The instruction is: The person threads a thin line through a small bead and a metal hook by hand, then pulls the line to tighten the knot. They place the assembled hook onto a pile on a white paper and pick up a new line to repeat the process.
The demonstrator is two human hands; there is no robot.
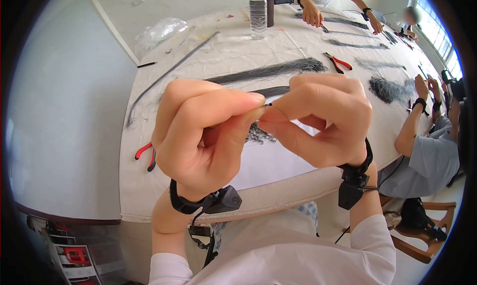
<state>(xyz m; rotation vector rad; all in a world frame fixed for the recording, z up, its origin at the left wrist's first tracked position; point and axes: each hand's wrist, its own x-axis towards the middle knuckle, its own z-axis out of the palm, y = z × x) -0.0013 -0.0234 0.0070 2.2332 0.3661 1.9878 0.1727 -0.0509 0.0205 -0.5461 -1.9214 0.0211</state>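
Note:
Above the table, my left hand [196, 131] pinches a tiny black tube-like piece [268, 105] between thumb and index fingertip. A thin dark wire [282, 111] curves from that piece across to the fingers of my right hand [325, 116], which is closed in a pinch close beside it. Exactly where the right fingertips grip the wire is hard to see. Below the hands, a heap of small curled wire pieces [259, 134] lies on a white sheet of paper [268, 163], partly covered by my fingers. Both wrists wear black straps with small devices.
Bundles of thin dark wire [268, 71] lie behind my hands. Red-handled pliers [339, 62] rest beyond the right hand, another pair [145, 154] at the left. A water bottle [258, 16] and dark flask [269, 9] stand farther back. Co-workers' hands [312, 14] work across the table and at right.

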